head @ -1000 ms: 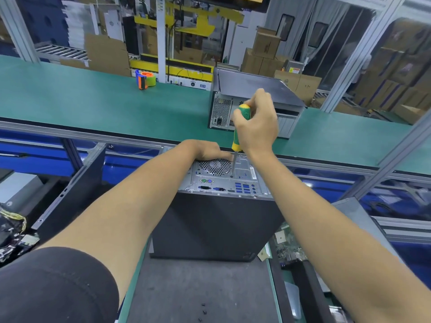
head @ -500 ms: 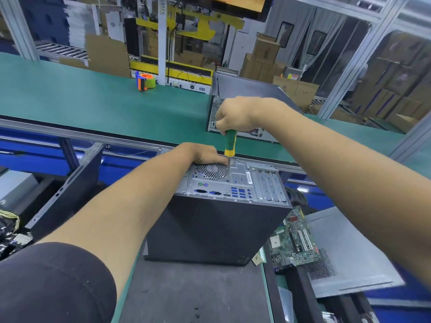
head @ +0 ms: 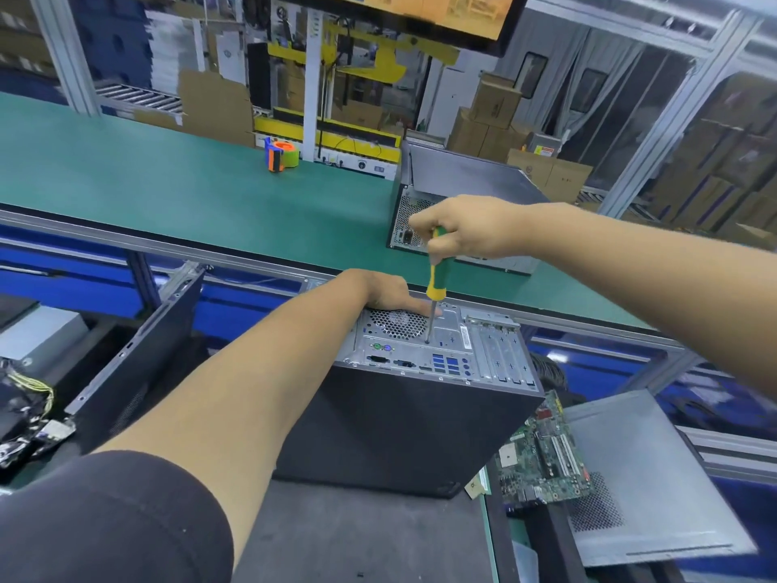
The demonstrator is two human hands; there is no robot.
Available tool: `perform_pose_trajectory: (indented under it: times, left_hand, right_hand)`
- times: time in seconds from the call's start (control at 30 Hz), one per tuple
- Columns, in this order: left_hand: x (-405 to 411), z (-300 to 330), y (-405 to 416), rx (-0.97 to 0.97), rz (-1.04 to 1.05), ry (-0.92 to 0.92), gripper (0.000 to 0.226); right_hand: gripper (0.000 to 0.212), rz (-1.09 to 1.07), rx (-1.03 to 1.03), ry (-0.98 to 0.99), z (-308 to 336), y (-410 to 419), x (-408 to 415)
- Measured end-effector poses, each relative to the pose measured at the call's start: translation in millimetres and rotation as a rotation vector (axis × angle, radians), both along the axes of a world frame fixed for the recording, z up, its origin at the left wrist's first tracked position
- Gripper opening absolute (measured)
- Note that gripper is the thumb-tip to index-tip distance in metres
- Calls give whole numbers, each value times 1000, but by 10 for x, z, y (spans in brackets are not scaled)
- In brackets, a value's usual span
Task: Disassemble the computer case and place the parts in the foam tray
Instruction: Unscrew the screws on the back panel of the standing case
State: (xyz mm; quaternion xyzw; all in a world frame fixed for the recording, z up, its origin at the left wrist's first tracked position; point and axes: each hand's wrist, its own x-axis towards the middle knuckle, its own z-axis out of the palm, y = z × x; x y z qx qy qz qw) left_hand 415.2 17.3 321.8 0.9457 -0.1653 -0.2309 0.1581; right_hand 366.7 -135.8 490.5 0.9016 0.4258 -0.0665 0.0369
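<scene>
A black computer case (head: 403, 431) stands on end on a dark mat, its silver rear panel (head: 445, 351) facing up. My left hand (head: 387, 290) rests on the far edge of that panel by the fan grille, fingers flat. My right hand (head: 466, 227) grips the top of a green and yellow screwdriver (head: 436, 271), held upright. Its tip touches the rear panel just right of the fan grille. No foam tray is in view.
A green circuit board (head: 542, 456) and a grey side panel (head: 647, 477) lie right of the case. A black panel (head: 138, 368) leans at left beside loose parts and wires (head: 29, 410). Behind runs a green conveyor (head: 168, 191) carrying a second case (head: 466, 183) and a tape dispenser (head: 281, 155).
My right hand has swung from directly above the panel to come in from the right, arm more level. The screwdriver stays upright on the panel. My view has shifted, showing more at right.
</scene>
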Motion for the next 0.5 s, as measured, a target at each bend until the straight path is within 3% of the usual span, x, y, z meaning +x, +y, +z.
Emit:
perform_pose_trajectory:
  times: [0.07,0.13,0.27,0.4,0.5]
  left_hand:
    - [23,-13,0,18,12,-7,91]
    - [43,-27,4,-2,6,-6,99]
    - [67,-27,6,-6,-9,-31,115]
    - [61,-41,-4,9,-2,-41,92]
    - [43,-5,-23,12,1,-31,89]
  right_hand:
    - [24,-12,-120,21,115,-137,26]
    - [27,-43,-200,62,190,-247,37]
    - [21,-113,-103,212,170,-324,70]
    - [15,-60,-80,273,145,-316,52]
    - [13,32,-126,243,179,-343,33]
